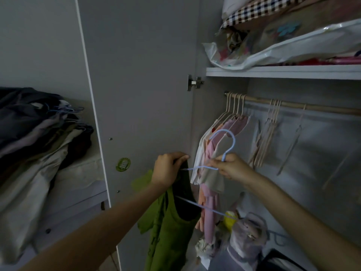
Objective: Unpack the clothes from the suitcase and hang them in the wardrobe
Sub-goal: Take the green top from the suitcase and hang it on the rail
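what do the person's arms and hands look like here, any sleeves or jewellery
Both forearms are bare as far as the frame shows, with no sleeves in view. The left hand and right hand wear no gloves, and no watch, bracelet or ring is visible, though the dim light could hide small details.

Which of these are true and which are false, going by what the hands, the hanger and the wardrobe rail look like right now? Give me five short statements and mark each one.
1. The right hand holds a blue hanger at the base of its hook. True.
2. The left hand grips a red garment. False: it grips a green garment.
3. The blue hanger already hangs on the wardrobe rail. False: it is in the hands, below the rail.
4. Pink and white clothes hang at the rail's left end. True.
5. The shelf above the rail is bare. False: a plastic bag and bedding lie on it.
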